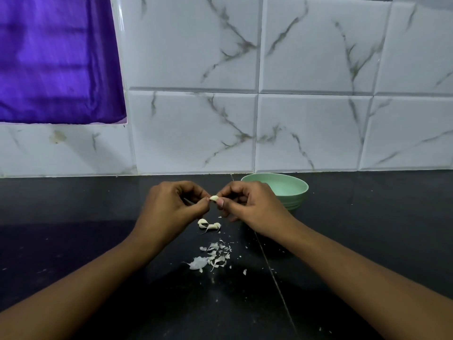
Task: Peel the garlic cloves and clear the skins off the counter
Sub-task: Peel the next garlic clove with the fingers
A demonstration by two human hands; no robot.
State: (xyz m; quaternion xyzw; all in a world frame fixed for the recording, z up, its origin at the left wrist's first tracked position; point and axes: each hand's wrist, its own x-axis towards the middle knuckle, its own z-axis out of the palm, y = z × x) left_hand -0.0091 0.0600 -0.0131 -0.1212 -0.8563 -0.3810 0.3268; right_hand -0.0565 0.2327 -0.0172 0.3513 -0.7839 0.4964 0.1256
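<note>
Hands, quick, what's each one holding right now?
Left hand: pinches one end of a clove.
Right hand: pinches the other end of the same clove.

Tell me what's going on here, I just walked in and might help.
A person holds one garlic clove pinched between the left hand and right hand, working at it above the counter. Two more cloves lie below, and loose skins are scattered nearer the person, not yet cleared. A green bowl stands behind the right hand.
</note>
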